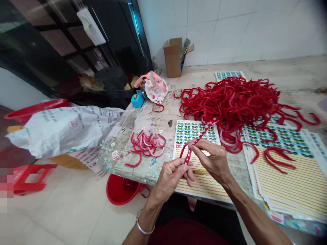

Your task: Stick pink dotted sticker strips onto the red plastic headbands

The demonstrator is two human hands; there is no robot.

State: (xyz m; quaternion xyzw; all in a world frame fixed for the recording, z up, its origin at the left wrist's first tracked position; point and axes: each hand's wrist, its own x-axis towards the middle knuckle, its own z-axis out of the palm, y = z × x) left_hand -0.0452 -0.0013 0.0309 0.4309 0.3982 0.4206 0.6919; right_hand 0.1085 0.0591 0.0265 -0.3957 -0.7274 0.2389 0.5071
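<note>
Head view: white woven sack (63,131), printing illegible.

Red headband (201,137) with white hearts, yellow-striped sheet (201,182)

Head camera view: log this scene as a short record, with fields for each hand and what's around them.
Left hand: pinching the lower end of a red hairband
Right hand: gripping the same band higher up
Under hands: sticker sheet
Table: heap of red hairbands; smaller stickered hairbands pile
Floor: red plastic basin
</note>
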